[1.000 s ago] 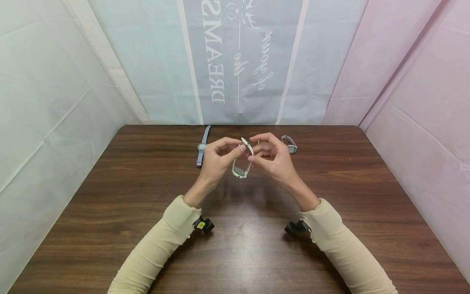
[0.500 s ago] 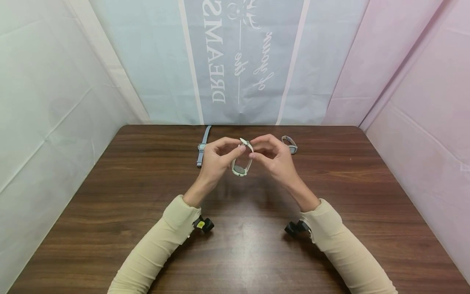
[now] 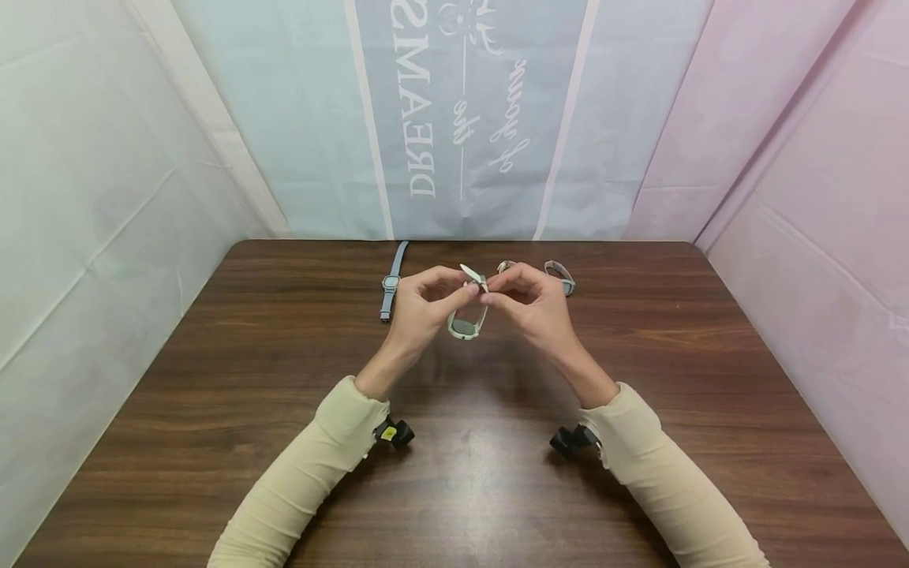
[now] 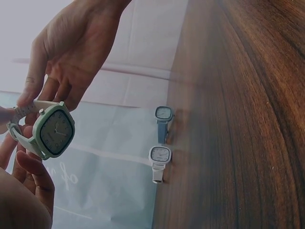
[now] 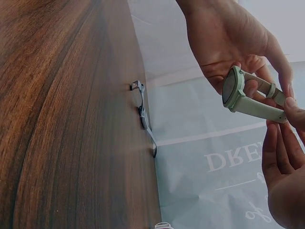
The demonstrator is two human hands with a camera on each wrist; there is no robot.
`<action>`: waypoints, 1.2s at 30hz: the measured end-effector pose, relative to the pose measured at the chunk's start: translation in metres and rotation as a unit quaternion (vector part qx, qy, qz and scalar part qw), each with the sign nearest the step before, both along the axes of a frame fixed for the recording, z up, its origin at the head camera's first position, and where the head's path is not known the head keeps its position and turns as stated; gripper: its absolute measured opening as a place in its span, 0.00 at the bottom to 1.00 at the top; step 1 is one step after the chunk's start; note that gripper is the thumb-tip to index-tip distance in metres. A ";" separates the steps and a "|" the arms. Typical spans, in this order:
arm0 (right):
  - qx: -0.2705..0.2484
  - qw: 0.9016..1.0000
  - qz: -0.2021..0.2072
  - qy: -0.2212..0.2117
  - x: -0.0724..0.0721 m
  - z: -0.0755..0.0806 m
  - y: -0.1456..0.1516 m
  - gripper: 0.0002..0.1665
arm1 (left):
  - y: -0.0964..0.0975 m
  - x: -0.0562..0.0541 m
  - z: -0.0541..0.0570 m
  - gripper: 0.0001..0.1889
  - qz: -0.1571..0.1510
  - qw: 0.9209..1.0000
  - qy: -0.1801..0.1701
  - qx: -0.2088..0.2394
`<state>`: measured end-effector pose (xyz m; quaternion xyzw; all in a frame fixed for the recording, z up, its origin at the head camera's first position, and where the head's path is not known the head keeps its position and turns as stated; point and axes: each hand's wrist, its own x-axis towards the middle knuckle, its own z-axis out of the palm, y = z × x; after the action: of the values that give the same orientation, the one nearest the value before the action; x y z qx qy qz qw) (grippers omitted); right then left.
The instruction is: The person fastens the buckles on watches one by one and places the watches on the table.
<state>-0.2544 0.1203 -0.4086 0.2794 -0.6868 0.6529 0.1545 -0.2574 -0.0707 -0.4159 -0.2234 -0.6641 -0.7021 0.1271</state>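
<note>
A mint-green wristwatch [image 3: 464,328] hangs between the two hands above the table, its dial lowest and its strap looped upward. My left hand [image 3: 420,309] pinches the strap near the buckle between thumb and fingers. With thumb and forefinger, my right hand [image 3: 534,306] pinches the strap just beside it. The pale strap tip [image 3: 470,274] sticks up to the left from between the fingertips. In the left wrist view the square green dial [image 4: 56,131] faces the camera, and the right wrist view shows the strap [image 5: 259,109] side-on. Fingers partly hide the buckle.
On the wooden table [image 3: 469,473], a blue watch [image 3: 390,284] lies stretched out at the back left. A looped blue watch [image 3: 561,276] stands at the back right. Next to it is a white watch [image 4: 159,160], mostly behind the right hand in the head view. Cloth walls surround the table.
The strap tip now sticks out further up and left. My right hand has shifted slightly, closing its fingertips on the strap, and the white watch behind it has come partly into view.
</note>
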 end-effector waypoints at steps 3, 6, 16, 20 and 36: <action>-0.002 1.000 -0.002 -0.003 0.000 0.000 -0.001 0.08 | 0.000 0.000 0.001 0.08 -0.001 1.000 -0.001 0.001; -0.008 1.000 -0.002 0.001 0.000 0.000 -0.001 0.07 | 0.000 0.000 0.001 0.08 -0.007 1.000 -0.004 0.003; -0.037 0.999 0.002 0.013 0.000 0.000 -0.002 0.07 | 0.000 -0.001 0.002 0.07 -0.010 1.000 -0.006 -0.008; -0.039 0.999 0.005 0.013 0.000 0.001 -0.002 0.06 | -0.001 0.000 0.001 0.07 -0.010 1.000 -0.004 -0.012; -0.057 0.998 -0.012 0.016 -0.002 -0.001 0.000 0.07 | -0.001 0.000 0.002 0.08 -0.020 0.999 -0.012 -0.032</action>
<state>-0.2566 0.1199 -0.4100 0.2722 -0.6493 0.6844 0.1896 -0.2571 -0.0719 -0.4142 -0.2318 -0.6831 -0.6857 0.0977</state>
